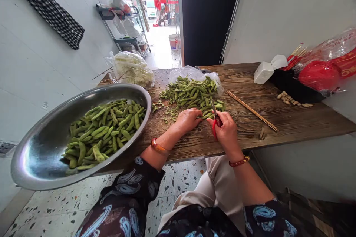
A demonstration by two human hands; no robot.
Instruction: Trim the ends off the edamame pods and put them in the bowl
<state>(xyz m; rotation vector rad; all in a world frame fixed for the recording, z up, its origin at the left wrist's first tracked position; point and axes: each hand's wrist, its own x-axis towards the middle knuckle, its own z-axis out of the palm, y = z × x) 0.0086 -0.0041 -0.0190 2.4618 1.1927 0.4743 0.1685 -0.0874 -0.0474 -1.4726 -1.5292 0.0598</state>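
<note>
My right hand is closed round a pair of scissors with red handles, their blades pointing away from me over the pods. Just left of it, my left hand rests low at the near edge of a heap of green edamame pods. Its fingers are curled together, and what is between them, if anything, is hidden. The heap spills from a clear plastic bag on the wooden table. Small green trimmings lie left of the heap. A large steel bowl on the left holds many more pods.
Behind the bowl sits a plastic bag of pale contents beside thin sticks. Wooden chopsticks lie right of the heap. Farther right are peanuts, a white box and red packaging. The wooden table ends close to my lap.
</note>
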